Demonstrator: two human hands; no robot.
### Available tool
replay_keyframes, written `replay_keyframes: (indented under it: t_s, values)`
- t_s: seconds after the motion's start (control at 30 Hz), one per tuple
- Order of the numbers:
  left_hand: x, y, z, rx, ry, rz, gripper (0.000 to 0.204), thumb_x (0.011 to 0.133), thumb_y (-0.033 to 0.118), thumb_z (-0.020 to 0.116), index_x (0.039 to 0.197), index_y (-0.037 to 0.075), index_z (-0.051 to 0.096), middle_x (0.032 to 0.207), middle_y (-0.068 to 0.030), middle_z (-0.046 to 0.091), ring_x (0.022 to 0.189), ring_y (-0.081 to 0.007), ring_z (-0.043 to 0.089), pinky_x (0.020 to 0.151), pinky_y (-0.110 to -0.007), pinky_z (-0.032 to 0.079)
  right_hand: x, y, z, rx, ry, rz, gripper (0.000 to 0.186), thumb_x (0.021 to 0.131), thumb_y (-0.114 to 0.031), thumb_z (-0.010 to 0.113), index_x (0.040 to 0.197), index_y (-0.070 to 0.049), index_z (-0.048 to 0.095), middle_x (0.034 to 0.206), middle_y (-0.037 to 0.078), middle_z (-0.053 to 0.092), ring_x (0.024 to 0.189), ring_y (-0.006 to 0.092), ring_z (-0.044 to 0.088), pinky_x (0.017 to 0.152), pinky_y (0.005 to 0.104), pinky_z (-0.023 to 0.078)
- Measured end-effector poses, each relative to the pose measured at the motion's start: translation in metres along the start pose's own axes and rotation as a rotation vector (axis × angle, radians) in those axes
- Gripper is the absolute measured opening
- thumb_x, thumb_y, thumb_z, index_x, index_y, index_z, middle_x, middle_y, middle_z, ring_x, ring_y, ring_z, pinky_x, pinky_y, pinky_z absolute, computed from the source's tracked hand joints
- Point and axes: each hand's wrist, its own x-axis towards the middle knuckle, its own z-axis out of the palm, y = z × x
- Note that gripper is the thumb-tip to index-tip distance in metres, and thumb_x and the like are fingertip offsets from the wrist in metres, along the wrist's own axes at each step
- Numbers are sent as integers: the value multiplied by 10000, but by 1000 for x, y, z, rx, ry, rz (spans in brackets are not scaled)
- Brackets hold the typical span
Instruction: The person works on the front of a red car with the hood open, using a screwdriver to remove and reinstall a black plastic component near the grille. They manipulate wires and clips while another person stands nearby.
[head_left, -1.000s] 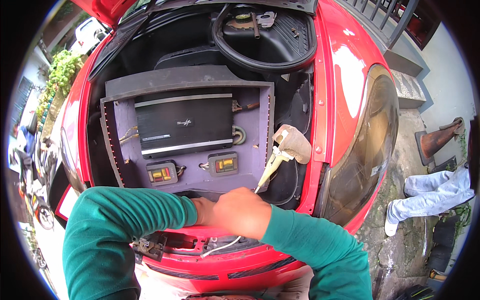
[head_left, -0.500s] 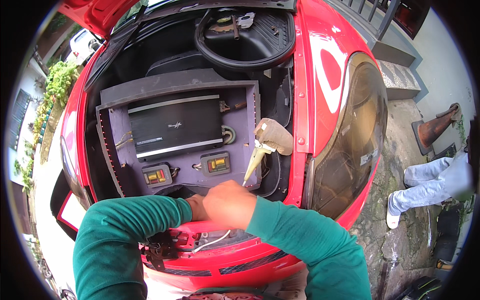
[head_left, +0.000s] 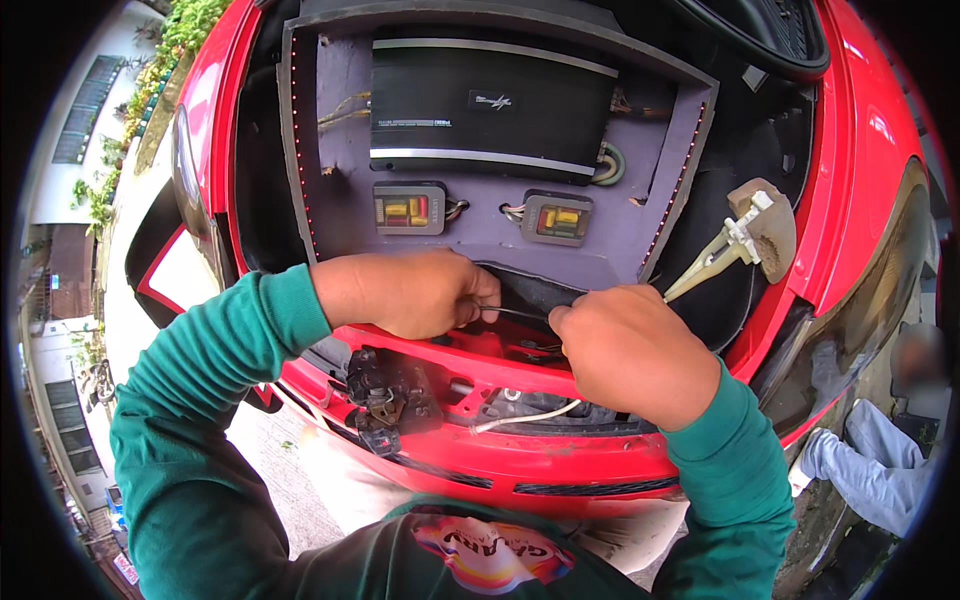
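Note:
My left hand (head_left: 420, 290) pinches a thin dark wire (head_left: 512, 312) at the front lip of the red car's open front compartment. My right hand (head_left: 630, 355) is closed on the same wire, opposite it. Behind them, a purple-lined box (head_left: 465, 235) edged with red dots holds a black amplifier (head_left: 490, 105) and two small units with yellow parts, the left one (head_left: 410, 208) and right one (head_left: 555, 218). A cream plastic tool (head_left: 715, 255) with a tan piece (head_left: 775, 240) lies to the right. Below my hands are a black latch (head_left: 385, 400) and a pale cable (head_left: 525, 415).
The red body edge (head_left: 840, 140) and headlamp (head_left: 880, 250) border the compartment on the right. A seated person's jeans-clad leg (head_left: 870, 480) is at the lower right, outside the car. A building (head_left: 75, 120) and plants (head_left: 100, 200) stand on the left.
My hands have moved apart from their overlapped position, and a stretch of dark wire now shows between them. The view has shifted, bringing the front lip and my torso further into it.

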Motion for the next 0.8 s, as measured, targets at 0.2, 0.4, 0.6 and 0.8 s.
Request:
replay_keyframes:
  t_s: [0.2,0.4,0.6,0.8]
  values:
    - [-26,-18,1,-111,12,-122,157,1035,115,722,1164,25,724,963,-137,773,920,-275,746,863,-399,577,-1,-1,-3,63,52,-9,76,813,-60,691,810,16,682,747,227,706,761,442,725,722,527,578]
    - [-25,-21,12,53,74,-159,199,979,176,784,1125,41,776,940,-179,799,929,-355,787,831,-454,598,1,-2,-6,55,-2,26,135,859,-72,679,962,7,718,852,195,737,839,422,741,757,534,586]
    - [-21,-9,10,138,47,-177,142,951,165,768,1013,49,821,954,-189,802,948,-400,777,832,-478,602,2,-1,-13,73,-10,8,113,879,-79,682,935,17,704,833,237,730,837,434,739,744,550,583]
    - [-9,-13,13,277,16,-142,257,928,220,698,1073,60,837,1056,-237,806,1089,-451,754,972,-523,598,6,5,-13,127,-35,20,175,901,-121,733,1036,-10,734,909,251,743,918,473,722,819,571,576]
